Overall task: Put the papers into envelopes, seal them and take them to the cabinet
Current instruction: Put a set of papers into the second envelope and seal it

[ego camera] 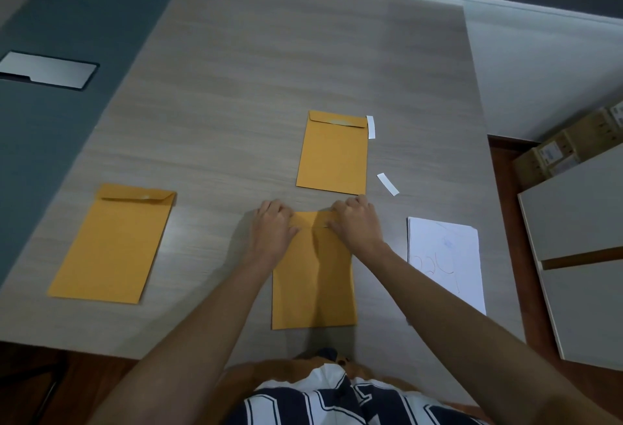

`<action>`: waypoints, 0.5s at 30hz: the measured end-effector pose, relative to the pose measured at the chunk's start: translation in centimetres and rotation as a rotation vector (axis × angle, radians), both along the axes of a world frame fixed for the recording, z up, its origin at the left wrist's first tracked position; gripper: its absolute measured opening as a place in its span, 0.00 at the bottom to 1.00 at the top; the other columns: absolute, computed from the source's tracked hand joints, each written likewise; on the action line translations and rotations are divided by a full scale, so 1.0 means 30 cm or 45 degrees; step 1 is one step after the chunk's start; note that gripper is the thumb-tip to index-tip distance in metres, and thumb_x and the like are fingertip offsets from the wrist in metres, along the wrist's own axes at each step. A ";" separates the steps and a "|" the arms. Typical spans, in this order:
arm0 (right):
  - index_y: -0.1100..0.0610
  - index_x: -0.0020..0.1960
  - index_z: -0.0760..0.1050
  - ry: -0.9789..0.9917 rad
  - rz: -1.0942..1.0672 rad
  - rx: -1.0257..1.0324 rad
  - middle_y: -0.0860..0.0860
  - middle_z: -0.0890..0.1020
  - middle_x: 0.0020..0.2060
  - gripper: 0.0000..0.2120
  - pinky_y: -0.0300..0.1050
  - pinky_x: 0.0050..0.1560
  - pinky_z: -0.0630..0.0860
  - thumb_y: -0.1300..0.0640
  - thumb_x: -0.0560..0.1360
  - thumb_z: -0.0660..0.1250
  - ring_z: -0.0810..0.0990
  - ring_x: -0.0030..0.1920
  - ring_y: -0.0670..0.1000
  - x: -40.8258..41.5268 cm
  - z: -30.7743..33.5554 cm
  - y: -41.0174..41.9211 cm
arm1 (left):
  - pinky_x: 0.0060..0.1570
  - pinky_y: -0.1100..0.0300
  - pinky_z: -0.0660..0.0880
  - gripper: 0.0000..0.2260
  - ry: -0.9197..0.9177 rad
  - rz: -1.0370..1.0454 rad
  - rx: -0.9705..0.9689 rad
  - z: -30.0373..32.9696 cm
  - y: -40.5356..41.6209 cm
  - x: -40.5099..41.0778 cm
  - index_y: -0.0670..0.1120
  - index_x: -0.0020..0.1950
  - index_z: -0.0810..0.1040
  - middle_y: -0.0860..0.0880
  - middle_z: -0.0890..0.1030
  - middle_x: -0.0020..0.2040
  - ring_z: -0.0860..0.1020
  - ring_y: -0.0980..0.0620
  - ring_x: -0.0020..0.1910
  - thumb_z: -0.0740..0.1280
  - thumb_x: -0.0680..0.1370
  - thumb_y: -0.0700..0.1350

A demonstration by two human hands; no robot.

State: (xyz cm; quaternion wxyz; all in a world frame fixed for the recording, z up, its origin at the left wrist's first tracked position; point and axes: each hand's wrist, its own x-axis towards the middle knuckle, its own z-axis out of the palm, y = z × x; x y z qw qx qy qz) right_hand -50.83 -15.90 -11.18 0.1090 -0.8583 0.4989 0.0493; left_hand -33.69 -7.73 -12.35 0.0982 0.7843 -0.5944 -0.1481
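Note:
Three brown envelopes lie on the grey wooden table [236, 87]. The nearest envelope [313, 283] is in front of me; my left hand [273, 225] and my right hand [354, 222] both press down on its folded flap at the far end. A second envelope [332, 154] with its flap folded down lies just beyond. The third envelope [113, 245] rests to the left, flap also down. A small stack of white papers [445, 259] with pen marks sits to the right of my right arm.
Two white peel-off strips lie near the far envelope: one strip [371, 127] at its top right corner, another strip [387, 184] beside its lower right. A metal cable hatch [47, 69] sits in the table's dark band at left. White cabinets [580, 249] and cardboard boxes [573, 144] stand at right.

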 end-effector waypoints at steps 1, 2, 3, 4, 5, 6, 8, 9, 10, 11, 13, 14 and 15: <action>0.54 0.63 0.75 0.006 -0.028 0.044 0.54 0.77 0.56 0.19 0.48 0.58 0.68 0.44 0.77 0.63 0.69 0.62 0.55 0.005 -0.002 -0.005 | 0.57 0.58 0.66 0.18 0.015 -0.007 0.020 0.001 -0.014 0.000 0.46 0.61 0.79 0.49 0.78 0.58 0.71 0.48 0.60 0.73 0.74 0.51; 0.53 0.63 0.74 0.001 -0.055 0.089 0.54 0.76 0.58 0.20 0.48 0.59 0.68 0.43 0.77 0.65 0.69 0.62 0.55 0.007 -0.009 -0.013 | 0.57 0.58 0.65 0.20 0.021 -0.013 0.047 0.002 -0.023 0.001 0.47 0.63 0.78 0.49 0.77 0.60 0.70 0.48 0.61 0.73 0.74 0.52; 0.53 0.62 0.73 -0.017 -0.087 0.142 0.54 0.74 0.58 0.20 0.47 0.60 0.68 0.43 0.76 0.66 0.68 0.62 0.55 0.008 -0.012 -0.018 | 0.57 0.58 0.64 0.21 0.021 -0.021 0.074 0.002 -0.030 0.002 0.48 0.65 0.77 0.50 0.76 0.60 0.69 0.48 0.61 0.73 0.74 0.52; 0.53 0.61 0.73 -0.031 -0.106 0.180 0.53 0.74 0.59 0.20 0.47 0.61 0.67 0.43 0.75 0.68 0.68 0.63 0.54 0.009 -0.017 -0.023 | 0.57 0.58 0.64 0.22 0.016 -0.029 0.102 0.002 -0.034 0.005 0.49 0.65 0.76 0.50 0.75 0.61 0.69 0.48 0.62 0.73 0.73 0.52; 0.53 0.61 0.74 -0.032 -0.111 0.201 0.53 0.73 0.59 0.21 0.47 0.61 0.67 0.43 0.73 0.69 0.67 0.63 0.54 0.007 -0.021 -0.027 | 0.57 0.57 0.63 0.23 0.006 -0.033 0.133 0.001 -0.039 0.008 0.49 0.65 0.76 0.50 0.75 0.61 0.68 0.48 0.62 0.73 0.73 0.53; 0.54 0.60 0.74 -0.024 -0.102 0.211 0.53 0.73 0.59 0.22 0.47 0.62 0.67 0.43 0.72 0.71 0.67 0.63 0.54 0.005 -0.026 -0.030 | 0.57 0.57 0.63 0.23 -0.006 -0.038 0.165 0.002 -0.042 0.011 0.50 0.65 0.75 0.50 0.75 0.61 0.68 0.48 0.62 0.74 0.72 0.54; 0.54 0.58 0.73 -0.015 -0.079 0.235 0.52 0.73 0.58 0.22 0.47 0.62 0.68 0.42 0.71 0.72 0.68 0.62 0.54 0.001 -0.028 -0.033 | 0.55 0.56 0.64 0.21 -0.015 -0.049 0.215 0.002 -0.051 0.017 0.51 0.59 0.77 0.50 0.75 0.57 0.68 0.48 0.60 0.75 0.70 0.56; 0.53 0.56 0.72 -0.035 -0.081 0.267 0.52 0.73 0.56 0.21 0.48 0.60 0.69 0.43 0.71 0.72 0.69 0.61 0.54 -0.003 -0.026 -0.034 | 0.54 0.56 0.65 0.17 -0.010 -0.054 0.233 0.003 -0.056 0.022 0.51 0.54 0.78 0.50 0.75 0.54 0.69 0.48 0.58 0.76 0.69 0.56; 0.53 0.54 0.71 -0.087 -0.104 0.326 0.53 0.74 0.54 0.19 0.48 0.57 0.71 0.45 0.71 0.73 0.71 0.58 0.55 -0.008 -0.022 -0.037 | 0.51 0.55 0.65 0.15 0.016 -0.060 0.251 0.006 -0.060 0.031 0.51 0.49 0.78 0.50 0.75 0.51 0.70 0.48 0.56 0.76 0.69 0.55; 0.53 0.51 0.69 -0.167 -0.143 0.414 0.54 0.75 0.52 0.17 0.48 0.53 0.72 0.47 0.71 0.74 0.73 0.54 0.55 -0.015 -0.016 -0.039 | 0.49 0.54 0.66 0.13 0.083 -0.056 0.268 0.012 -0.063 0.041 0.50 0.45 0.78 0.50 0.75 0.49 0.71 0.48 0.54 0.76 0.70 0.54; 0.53 0.48 0.68 -0.360 -0.212 0.568 0.55 0.77 0.49 0.15 0.48 0.46 0.73 0.52 0.71 0.74 0.76 0.49 0.55 -0.032 0.000 -0.046 | 0.45 0.54 0.69 0.11 0.341 -0.009 0.294 0.021 -0.068 0.072 0.48 0.40 0.78 0.49 0.78 0.44 0.76 0.47 0.49 0.76 0.71 0.52; 0.53 0.48 0.69 -0.445 -0.242 0.599 0.54 0.78 0.48 0.15 0.47 0.44 0.73 0.54 0.71 0.75 0.76 0.49 0.54 -0.042 0.012 -0.049 | 0.43 0.54 0.71 0.11 0.484 0.026 0.300 0.030 -0.071 0.087 0.47 0.38 0.78 0.48 0.79 0.41 0.77 0.46 0.46 0.76 0.71 0.51; 0.54 0.49 0.70 -0.514 -0.270 0.607 0.53 0.78 0.48 0.14 0.45 0.43 0.73 0.54 0.71 0.75 0.76 0.48 0.53 -0.051 0.024 -0.055 | 0.41 0.55 0.71 0.11 0.598 0.071 0.294 0.034 -0.079 0.100 0.46 0.38 0.78 0.48 0.80 0.39 0.78 0.46 0.44 0.76 0.71 0.50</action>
